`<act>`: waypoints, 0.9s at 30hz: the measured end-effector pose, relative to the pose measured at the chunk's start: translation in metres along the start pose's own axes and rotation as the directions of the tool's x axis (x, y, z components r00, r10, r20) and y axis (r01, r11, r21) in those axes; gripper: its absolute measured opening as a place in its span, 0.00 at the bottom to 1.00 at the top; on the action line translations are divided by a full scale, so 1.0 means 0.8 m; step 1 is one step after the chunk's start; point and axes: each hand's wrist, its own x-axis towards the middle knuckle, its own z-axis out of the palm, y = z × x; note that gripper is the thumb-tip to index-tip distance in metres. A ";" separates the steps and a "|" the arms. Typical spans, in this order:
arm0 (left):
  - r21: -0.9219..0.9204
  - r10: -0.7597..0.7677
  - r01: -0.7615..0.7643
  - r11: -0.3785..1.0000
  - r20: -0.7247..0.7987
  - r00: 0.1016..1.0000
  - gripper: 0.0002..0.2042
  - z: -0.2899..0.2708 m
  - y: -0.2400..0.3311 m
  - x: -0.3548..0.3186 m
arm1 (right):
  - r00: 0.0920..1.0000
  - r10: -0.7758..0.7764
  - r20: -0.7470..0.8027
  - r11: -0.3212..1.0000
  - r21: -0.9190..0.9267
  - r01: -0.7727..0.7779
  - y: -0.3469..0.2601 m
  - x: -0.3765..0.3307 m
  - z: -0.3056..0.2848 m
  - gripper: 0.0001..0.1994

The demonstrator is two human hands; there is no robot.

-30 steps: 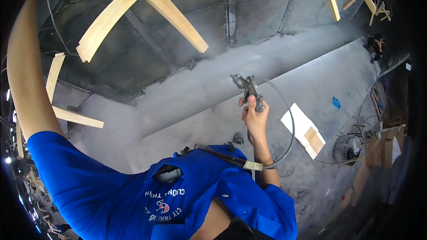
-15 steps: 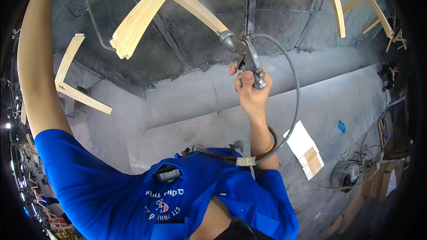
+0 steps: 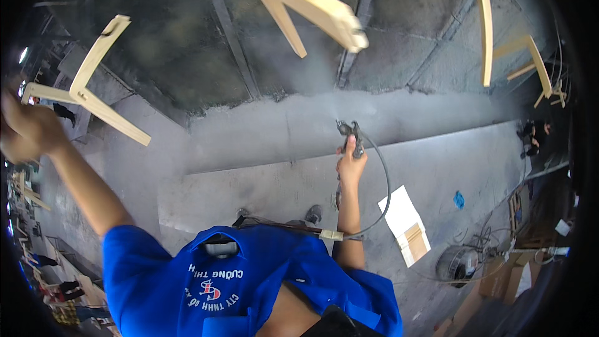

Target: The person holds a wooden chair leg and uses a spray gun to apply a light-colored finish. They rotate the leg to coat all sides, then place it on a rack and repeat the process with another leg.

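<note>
My right hand (image 3: 350,167) is wrapped round a spray gun (image 3: 350,132), held out in front of my body with its nozzle pointing away. A grey hose (image 3: 386,181) curves from the gun back toward my waist. Beyond the nozzle hangs an angled wooden piece (image 3: 306,7), its near end blurred; a pale haze lies between it and the gun. At the far left, my left hand (image 3: 28,128) is smeared by motion, so its fingers cannot be made out. Closest to it are an L-shaped wooden piece (image 3: 111,114) and a paler wooden part behind.
More angled wooden pieces hang at upper right, one nearer (image 3: 486,37) and one farther (image 3: 541,72). A dark panelled wall (image 3: 168,43) stands ahead. Right of me on the floor are an open white carton (image 3: 397,212), a blue scrap (image 3: 459,200), a round fan-like machine (image 3: 457,264) and cables.
My left arm has come down from the upper left and swung out left. The spray gun has drawn back from the hanging wooden piece, which has turned and sits farther right.
</note>
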 end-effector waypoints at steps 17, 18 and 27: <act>-0.059 -0.854 0.959 0.277 0.441 0.274 0.23 -0.099 -0.217 -0.499 | 0.704 -0.582 0.407 0.798 0.122 0.590 -0.098 -0.290 0.327 0.36; -0.133 -0.833 0.991 0.032 0.544 0.100 0.23 -0.104 -0.207 -0.484 | 0.626 -0.617 0.476 0.769 0.195 0.609 -0.111 -0.298 0.338 0.36; -0.173 -0.566 0.879 -0.445 0.815 -0.126 0.20 -0.149 -0.190 -0.405 | 0.758 -0.538 0.370 0.833 0.093 0.545 -0.197 -0.274 0.420 0.31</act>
